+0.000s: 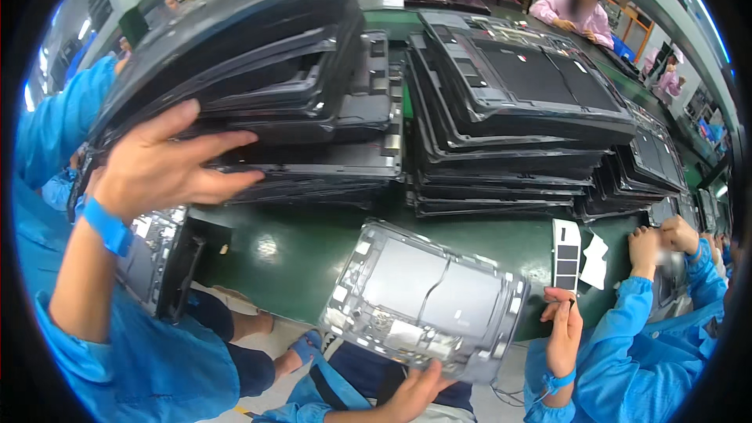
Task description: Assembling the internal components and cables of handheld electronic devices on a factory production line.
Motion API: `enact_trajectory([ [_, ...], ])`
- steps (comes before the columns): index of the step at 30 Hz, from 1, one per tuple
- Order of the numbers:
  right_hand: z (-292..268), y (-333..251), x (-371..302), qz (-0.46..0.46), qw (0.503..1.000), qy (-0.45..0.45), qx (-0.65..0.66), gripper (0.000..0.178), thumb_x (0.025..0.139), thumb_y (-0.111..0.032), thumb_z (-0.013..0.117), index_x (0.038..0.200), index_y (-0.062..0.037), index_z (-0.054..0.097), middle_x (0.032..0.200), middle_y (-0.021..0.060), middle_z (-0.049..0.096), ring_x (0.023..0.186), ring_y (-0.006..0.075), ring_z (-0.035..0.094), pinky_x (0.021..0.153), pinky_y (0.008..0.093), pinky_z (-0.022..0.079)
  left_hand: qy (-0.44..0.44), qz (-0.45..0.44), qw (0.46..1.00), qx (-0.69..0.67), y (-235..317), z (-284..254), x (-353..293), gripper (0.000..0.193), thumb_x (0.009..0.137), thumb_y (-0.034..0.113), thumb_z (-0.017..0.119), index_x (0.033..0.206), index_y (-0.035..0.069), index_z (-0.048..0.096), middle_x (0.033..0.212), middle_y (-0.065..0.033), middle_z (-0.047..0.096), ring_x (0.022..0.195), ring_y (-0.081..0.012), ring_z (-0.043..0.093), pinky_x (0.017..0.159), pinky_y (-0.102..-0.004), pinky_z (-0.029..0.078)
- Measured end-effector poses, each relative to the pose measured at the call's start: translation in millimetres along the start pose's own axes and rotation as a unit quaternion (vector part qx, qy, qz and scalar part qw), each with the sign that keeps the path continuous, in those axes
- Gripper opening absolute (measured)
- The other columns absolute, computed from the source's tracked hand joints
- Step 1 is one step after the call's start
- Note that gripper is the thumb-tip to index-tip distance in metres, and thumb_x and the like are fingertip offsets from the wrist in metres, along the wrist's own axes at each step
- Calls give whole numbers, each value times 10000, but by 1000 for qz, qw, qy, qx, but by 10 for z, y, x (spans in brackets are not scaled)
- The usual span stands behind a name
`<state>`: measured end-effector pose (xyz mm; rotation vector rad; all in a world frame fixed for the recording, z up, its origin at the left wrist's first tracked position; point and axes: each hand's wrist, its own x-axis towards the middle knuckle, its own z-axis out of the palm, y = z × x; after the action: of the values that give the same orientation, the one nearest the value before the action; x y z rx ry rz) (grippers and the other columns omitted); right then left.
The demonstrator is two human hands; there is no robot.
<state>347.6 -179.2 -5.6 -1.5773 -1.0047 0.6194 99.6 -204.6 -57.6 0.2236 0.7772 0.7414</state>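
An opened tablet [427, 290] with its battery and circuit boards exposed lies tilted over the near edge of the green table. My left hand [419, 395] grips its near edge, thumb on top. To the right of the tablet, my right hand [560, 329] is raised, with a blue strap at its wrist. Its fingers pinch a small black piece [571, 304] that looks like a pad or sticker. Just beyond that hand lies a white sheet with black squares [565, 257], beside a crumpled white paper [594, 261].
Tall stacks of opened tablets stand at the far left [313, 117] and far right [525, 70]. A co-worker's hand [176, 157] reaches against the left stack. Another co-worker's hands [662, 244] work at the right. Another opened tablet [153, 254] stands at the left edge.
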Motion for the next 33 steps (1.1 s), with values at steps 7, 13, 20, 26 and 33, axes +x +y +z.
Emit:
enact_trajectory([
  [7, 186, 38, 399, -25, 998, 36, -54, 394, 1091, -249, 328, 1138, 5, 625, 881, -10, 435, 787, 88, 391, 745, 226, 353, -306, -232, 919, 90, 510, 517, 546, 536, 1096, 353, 270, 1468, -20, 372, 1502, -152, 423, 1351, -286, 465, 1122, -366, 387],
  [13, 343, -39, 560, -96, 985, 127, -61, 429, 1081, -277, 325, 1124, 5, 645, 964, 15, 528, 798, 103, 404, 744, 249, 344, -292, 238, 774, 508, 1292, 317, -166, 327, 918, 165, 680, 1204, 11, 649, 1300, -133, 605, 1197, -279, 580, 1023, -405, 449],
  [20, 182, 27, 331, -74, 989, 127, 22, 492, 1074, -331, 338, 1003, 35, 660, 588, -14, 454, 533, 80, 384, 520, 257, 313, -174, 473, 376, 777, 1969, 341, 343, 273, 786, 170, 741, 1052, 129, 699, 1052, -20, 629, 1056, -243, 580, 921, -407, 462],
  [26, 316, -92, 345, -17, 989, 115, 95, 523, 1072, -386, 316, 1003, 20, 639, 553, -5, 458, 489, 64, 368, 489, 244, 286, -171, 474, 388, 772, 1960, 367, 355, 142, 730, 139, 794, 843, 107, 714, 856, -9, 640, 910, -221, 616, 901, -393, 479],
  [33, 346, 52, 428, -37, 990, 118, 74, 534, 1042, -387, 344, 853, -29, 693, 591, -38, 408, 573, 100, 370, 549, 290, 298, -134, 545, 331, 758, 1839, 533, 832, 50, 751, 159, 738, 778, 139, 702, 821, -1, 650, 824, -223, 615, 728, -363, 478],
])
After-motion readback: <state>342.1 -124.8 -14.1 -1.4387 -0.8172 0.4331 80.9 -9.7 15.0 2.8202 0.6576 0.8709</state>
